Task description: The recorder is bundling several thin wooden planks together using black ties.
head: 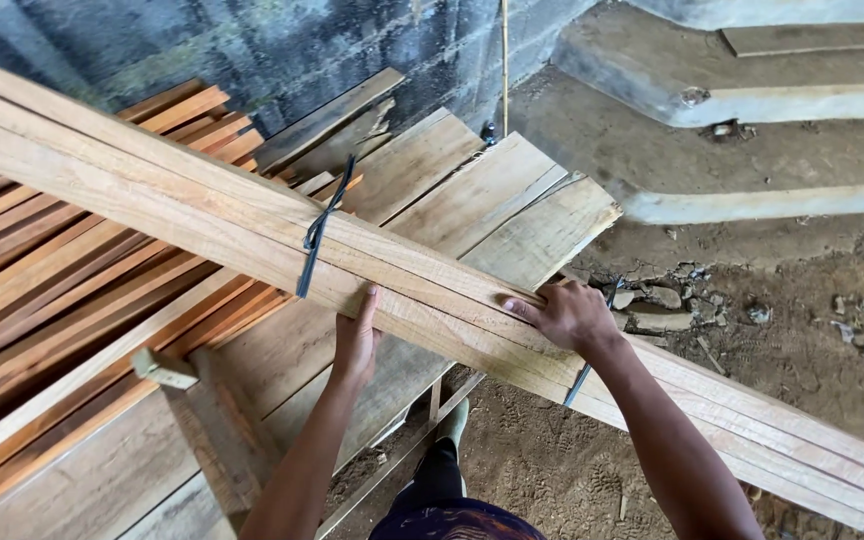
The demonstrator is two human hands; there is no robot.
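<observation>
Hands pressed flat on a strapped bundle of long planks [252, 225]: left hand [356, 335] and right hand [567, 315] rested open, gripping nothing, the bundle lying diagonally across the plank-topped bench [492, 200], not yet lifted.

A rough woodworking yard or timber workshop, open to bare ground; sawn planks [472, 200] lie side by side on a crude wooden trestle [207, 425]; reddish slats [72, 280] are stacked in rows beside them; a strapped bundle of long boards [252, 225] crosses the pile; behind stands a stained block wall [252, 40]; the dirt floor [802, 330] carries rubble and concrete steps [752, 100].
</observation>
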